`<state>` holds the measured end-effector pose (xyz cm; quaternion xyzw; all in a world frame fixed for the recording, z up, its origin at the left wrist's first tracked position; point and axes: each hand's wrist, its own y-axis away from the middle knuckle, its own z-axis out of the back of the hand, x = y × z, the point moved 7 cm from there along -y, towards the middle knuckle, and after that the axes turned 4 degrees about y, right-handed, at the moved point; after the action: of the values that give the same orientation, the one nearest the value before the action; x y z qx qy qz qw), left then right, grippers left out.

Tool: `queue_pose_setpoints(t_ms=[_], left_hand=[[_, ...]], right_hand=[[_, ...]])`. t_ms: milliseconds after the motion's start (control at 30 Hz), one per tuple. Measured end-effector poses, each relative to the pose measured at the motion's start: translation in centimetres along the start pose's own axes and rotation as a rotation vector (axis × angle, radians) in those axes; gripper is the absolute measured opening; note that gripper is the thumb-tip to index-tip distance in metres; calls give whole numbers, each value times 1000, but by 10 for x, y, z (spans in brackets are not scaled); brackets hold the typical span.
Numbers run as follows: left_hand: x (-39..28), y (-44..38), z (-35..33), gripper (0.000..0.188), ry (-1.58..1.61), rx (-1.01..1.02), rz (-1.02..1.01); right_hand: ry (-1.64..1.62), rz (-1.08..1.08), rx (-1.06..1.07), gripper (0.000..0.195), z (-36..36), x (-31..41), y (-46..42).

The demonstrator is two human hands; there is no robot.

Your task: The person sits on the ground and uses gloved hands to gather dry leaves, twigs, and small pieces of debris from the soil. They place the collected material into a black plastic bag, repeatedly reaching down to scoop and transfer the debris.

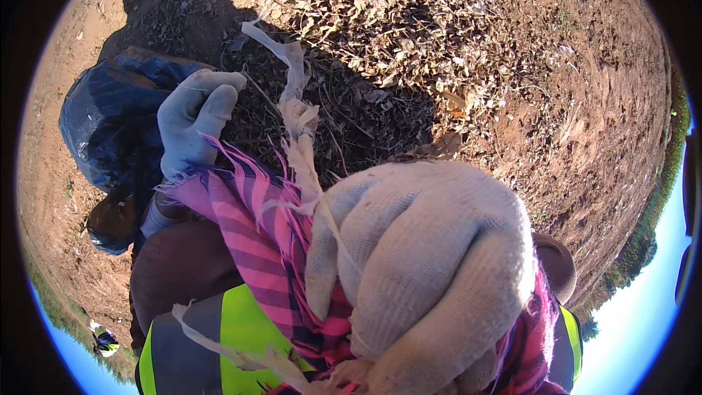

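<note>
My right hand (428, 263), in a white knitted work glove, is raised close to the camera with its fingers curled around a ragged strip of pale, thin material (299, 137). The strip runs from the hand up the picture towards the ground and trails again below it. My left hand (200, 115), in a similar glove, hangs at the left with thumb and forefinger near each other; whether anything is pinched there cannot be told. A pink and dark checked cloth with frayed edges (258, 225) lies across my front. Beneath it shows a yellow and grey safety vest (186, 351).
A dark plastic bag (109, 115) stands on the soil at the left. Dry leaf litter (406, 38) is heaped before me on reddish bare earth (592, 93). Far off at the lower left is a person in a safety vest (104, 340). Green plants (636, 252) line the field's edge.
</note>
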<state>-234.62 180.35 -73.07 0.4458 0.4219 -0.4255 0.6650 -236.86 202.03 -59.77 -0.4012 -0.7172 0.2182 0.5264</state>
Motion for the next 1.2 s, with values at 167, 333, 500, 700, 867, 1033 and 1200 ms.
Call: queue_pose_setpoints(t_ms=[167, 333, 500, 700, 867, 1033, 1200], left_hand=[[7, 2, 4, 17, -13, -24, 13], [0, 5, 4, 16, 10, -30, -3], [-4, 5, -2, 17, 35, -57, -13], [-2, 6, 5, 17, 10, -25, -14], [2, 3, 1, 18, 21, -43, -7], [5, 7, 6, 17, 26, -44, 32], [4, 5, 4, 17, 41, -33, 9]], right_hand=[[-15, -14, 42, 37, -15, 4, 6], [-19, -9, 42, 36, -20, 7, 11], [-10, -7, 31, 35, -21, 11, 17], [-1, -24, 33, 34, -22, 9, 16], [19, -13, 17, 33, -18, 11, 19], [16, -8, 19, 32, -20, 9, 21], [37, -22, -3, 31, -16, 8, 23]])
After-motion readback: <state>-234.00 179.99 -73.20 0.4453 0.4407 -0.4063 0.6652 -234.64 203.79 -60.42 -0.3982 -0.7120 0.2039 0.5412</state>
